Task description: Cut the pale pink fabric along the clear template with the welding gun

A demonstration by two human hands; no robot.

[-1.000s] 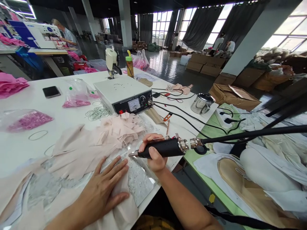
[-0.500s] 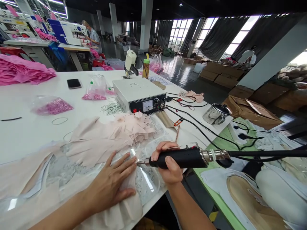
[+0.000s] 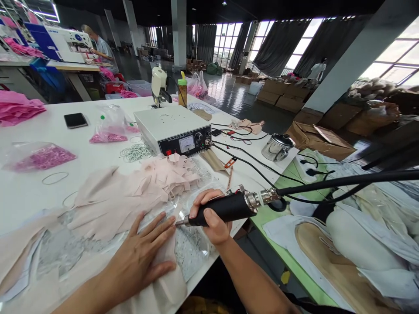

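My left hand [image 3: 145,244] lies flat with fingers stretched, pressing pale pink fabric [image 3: 166,279] onto a clear plastic sheet [image 3: 193,255]. My right hand [image 3: 211,218] is wrapped round a black handheld ultrasonic welder [image 3: 229,208]. Its metal tip touches or nearly touches the fabric beside my left fingertips; the exact contact is hard to see. A thick black cable [image 3: 343,181] runs from the tool's back end to the right. Beyond my hands lies a heap of cut pale pink fabric pieces [image 3: 127,196]. Behind it stands the white ultrasonic generator box [image 3: 173,126] with a dial.
Around the box are green elastic bands [image 3: 135,152], bags of pink bits [image 3: 46,157], a phone [image 3: 75,120], an orange snipper [image 3: 230,162] and a steel mug [image 3: 278,147]. A green table [image 3: 271,231] with white bra cups adjoins at right. A co-worker [image 3: 103,50] sits at a sewing machine.
The view has turned slightly right, so everything sits further left. The welder's back end has tilted up a little, its tip still beside my left fingertips.
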